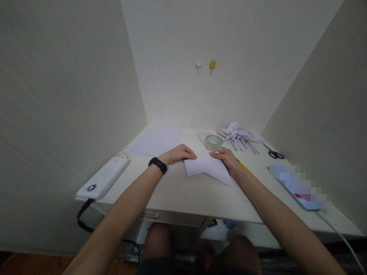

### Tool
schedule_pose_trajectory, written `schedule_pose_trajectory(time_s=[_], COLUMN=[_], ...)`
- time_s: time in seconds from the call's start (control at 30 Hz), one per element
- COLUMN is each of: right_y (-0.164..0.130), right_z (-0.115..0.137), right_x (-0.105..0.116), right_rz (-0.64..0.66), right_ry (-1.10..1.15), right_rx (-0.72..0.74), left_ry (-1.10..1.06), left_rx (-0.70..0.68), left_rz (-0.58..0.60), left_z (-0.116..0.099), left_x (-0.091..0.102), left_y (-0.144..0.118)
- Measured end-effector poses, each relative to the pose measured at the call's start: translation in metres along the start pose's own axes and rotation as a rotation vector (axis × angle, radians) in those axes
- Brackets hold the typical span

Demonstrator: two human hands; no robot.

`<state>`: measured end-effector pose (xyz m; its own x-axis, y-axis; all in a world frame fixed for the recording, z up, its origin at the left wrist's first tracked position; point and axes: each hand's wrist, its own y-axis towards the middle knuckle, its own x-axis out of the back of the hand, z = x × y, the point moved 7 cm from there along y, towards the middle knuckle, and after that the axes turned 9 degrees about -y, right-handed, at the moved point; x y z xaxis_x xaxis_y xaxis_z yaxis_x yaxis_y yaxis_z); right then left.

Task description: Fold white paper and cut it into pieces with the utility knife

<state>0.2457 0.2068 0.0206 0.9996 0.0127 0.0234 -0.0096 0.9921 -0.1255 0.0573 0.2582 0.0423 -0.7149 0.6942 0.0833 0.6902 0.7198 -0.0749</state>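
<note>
A white sheet of paper [207, 164] with a notched, angular outline, seemingly folded, is held between my two hands just above the desk. My left hand [180, 152], with a black band on the wrist, pinches its upper left edge between thumb and fingers. On the other side, my right hand [225, 157] grips the upper right part, thumb on top and the other fingers partly hidden. A yellow pencil-like stick [246, 168] lies beside my right forearm, partly covered by it. Behind the hands sits a roll of clear tape [213, 142].
Several folded paper pinwheels [239, 134] lie at the back right, near black-handled scissors [275, 154]. Flat white paper [159, 139] covers the back left. A white device [103, 178] with a black cable rests at the left edge, a blurred tablet-like screen [296, 188] at the right. Walls enclose the desk.
</note>
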Motion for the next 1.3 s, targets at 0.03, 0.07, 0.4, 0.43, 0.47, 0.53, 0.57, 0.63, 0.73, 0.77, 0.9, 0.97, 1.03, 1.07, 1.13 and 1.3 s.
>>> schedule_pose_trajectory(time_s=[0.03,0.07,0.4,0.43,0.47,0.53,0.57,0.63,0.73,0.77,0.9,0.97,1.03,1.07,1.13,1.3], right_y=[0.001,0.001,0.003,0.003,0.003,0.003,0.002,0.001,-0.002,-0.003,-0.006,-0.009,-0.013,-0.014,-0.019,-0.040], right_z=[0.000,0.001,0.003,0.002,0.001,0.000,0.000,0.001,0.003,0.004,0.010,0.016,0.023,0.026,0.030,0.038], right_x=[0.003,0.005,0.018,0.018,0.017,0.013,0.010,0.004,0.001,0.001,0.005,0.009,0.016,0.021,0.035,0.045], right_rz=[-0.010,-0.019,-0.091,-0.097,-0.100,-0.087,-0.075,-0.052,-0.049,-0.051,-0.070,-0.090,-0.114,-0.137,-0.219,-0.407], right_ry=[0.005,0.010,0.064,0.063,0.058,0.039,0.029,0.014,-0.028,-0.041,-0.032,-0.026,-0.003,0.022,0.080,-0.128], right_rx=[0.004,0.008,-0.001,-0.001,0.001,0.013,0.021,0.043,0.085,0.097,0.136,0.164,0.183,0.190,0.211,0.366], left_ry=[-0.016,-0.039,0.029,0.047,0.065,0.115,0.152,0.290,0.368,0.350,0.216,0.168,0.149,0.143,0.115,-0.067], left_rx=[0.024,0.048,0.205,0.193,0.166,0.075,0.035,-0.040,-0.096,-0.095,-0.041,-0.011,0.017,0.030,0.060,0.088], left_rz=[0.015,0.035,0.029,-0.022,-0.077,-0.136,-0.131,-0.041,0.012,0.003,-0.059,-0.079,-0.104,-0.127,-0.187,-0.343], left_z=[0.001,0.002,0.003,0.002,-0.001,-0.011,-0.016,-0.023,-0.028,-0.028,-0.023,-0.020,-0.017,-0.016,-0.013,-0.006], left_x=[0.002,0.003,0.037,0.040,0.041,0.034,0.025,0.001,-0.025,-0.029,-0.031,-0.028,-0.024,-0.022,-0.016,-0.016], left_y=[-0.001,-0.002,-0.019,-0.019,-0.018,-0.015,-0.013,-0.010,-0.009,-0.010,-0.020,-0.028,-0.038,-0.043,-0.054,-0.077])
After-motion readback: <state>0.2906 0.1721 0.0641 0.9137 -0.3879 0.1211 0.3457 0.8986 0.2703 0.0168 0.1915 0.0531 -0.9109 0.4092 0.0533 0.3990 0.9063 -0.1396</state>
